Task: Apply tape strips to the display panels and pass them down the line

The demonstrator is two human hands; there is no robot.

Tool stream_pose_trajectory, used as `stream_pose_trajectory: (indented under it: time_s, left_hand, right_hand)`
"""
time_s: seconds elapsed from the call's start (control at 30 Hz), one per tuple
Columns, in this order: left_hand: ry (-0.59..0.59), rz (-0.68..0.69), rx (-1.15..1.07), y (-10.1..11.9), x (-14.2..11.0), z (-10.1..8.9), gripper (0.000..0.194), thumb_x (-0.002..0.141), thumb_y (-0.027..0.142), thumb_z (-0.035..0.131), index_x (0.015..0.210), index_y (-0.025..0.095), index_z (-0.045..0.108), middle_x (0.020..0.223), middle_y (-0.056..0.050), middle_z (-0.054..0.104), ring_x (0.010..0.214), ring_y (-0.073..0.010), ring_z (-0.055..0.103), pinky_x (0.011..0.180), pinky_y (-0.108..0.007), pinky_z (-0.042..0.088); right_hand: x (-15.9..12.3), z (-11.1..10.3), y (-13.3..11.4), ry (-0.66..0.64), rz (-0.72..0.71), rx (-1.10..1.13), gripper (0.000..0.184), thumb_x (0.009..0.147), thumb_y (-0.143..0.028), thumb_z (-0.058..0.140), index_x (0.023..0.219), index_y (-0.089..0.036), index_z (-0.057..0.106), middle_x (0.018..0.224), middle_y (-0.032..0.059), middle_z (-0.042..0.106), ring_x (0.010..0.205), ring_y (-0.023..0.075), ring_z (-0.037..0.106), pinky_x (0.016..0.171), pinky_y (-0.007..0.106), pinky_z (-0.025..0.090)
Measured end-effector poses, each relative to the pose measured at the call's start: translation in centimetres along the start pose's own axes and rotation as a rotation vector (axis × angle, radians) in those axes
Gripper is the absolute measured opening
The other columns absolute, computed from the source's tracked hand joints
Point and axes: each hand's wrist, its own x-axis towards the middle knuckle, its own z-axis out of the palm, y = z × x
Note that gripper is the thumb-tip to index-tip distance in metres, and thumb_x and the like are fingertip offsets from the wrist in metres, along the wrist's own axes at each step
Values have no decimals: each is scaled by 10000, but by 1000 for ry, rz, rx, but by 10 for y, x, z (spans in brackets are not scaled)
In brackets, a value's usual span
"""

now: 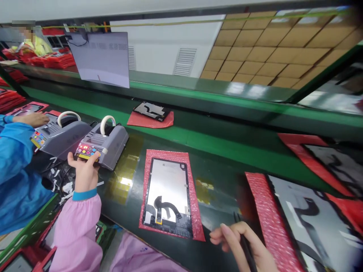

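My left hand (85,172) is at the front of a grey tape dispenser (109,141), with its fingers apart at the edge below the lit button panel; some fingertips are hidden. A white tape roll (107,122) stands in the top of the machine. In my right hand (241,241) is a pair of black tweezers (248,251), held with the tips pointing up and away. Between my hands a display panel (167,185) lies on a red bubble-wrap bag (196,215). Black flex cables (167,206) show on the panel's lower half.
A co-worker's blue sleeve (14,158) and hand (35,119) are at a second tape dispenser (66,138) on the left. More panels on red bags lie right (317,223) and at the back (151,110). Amber film strips (121,185) lie on the table. A monitor (103,60) hangs above.
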Motion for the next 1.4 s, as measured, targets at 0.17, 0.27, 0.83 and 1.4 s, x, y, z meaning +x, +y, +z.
stream_pose_trajectory:
  time_s: [0.17, 0.27, 0.83, 1.4]
  left_hand:
    - [35, -98, -8, 12, -4, -1, 860, 664, -92, 684, 1265, 361, 267, 1267, 42, 537, 991, -100, 591, 997, -459, 477]
    - [52, -131, 5, 10, -8, -10, 639, 748, -43, 647, 1175, 335, 360, 1111, 81, 578, 948, -77, 597, 991, -404, 480]
    - [-204, -286, 272, 14, -15, -38, 448, 946, 462, 511, 608, 171, 555, 419, 56, 392, 367, -71, 308, 424, -198, 326]
    - [-1819, 901, 711, -59, -99, -46, 212, 903, 254, 675, 1111, 232, 641, 1275, -69, 697, 1314, -251, 560, 1157, -456, 395]
  right_hand:
    - [0, -2, 17, 38, 83, 145, 399, 911, -558, 584, 694, -225, 551, 660, 57, 709, 546, 169, 659, 511, 251, 544]
    - [12, -4, 39, 120, 185, 353, 450, 908, -677, 487, 872, -233, 553, 679, 48, 703, 542, 183, 666, 451, 260, 513]
    - [38, -5, 66, 200, 319, 254, 455, 792, -626, 688, 884, -203, 548, 723, 6, 663, 430, 89, 507, 345, 204, 366]
    - [50, -2, 66, 263, 321, 249, 492, 707, -635, 760, 695, -200, 532, 650, 36, 710, 358, 75, 484, 378, 222, 390]
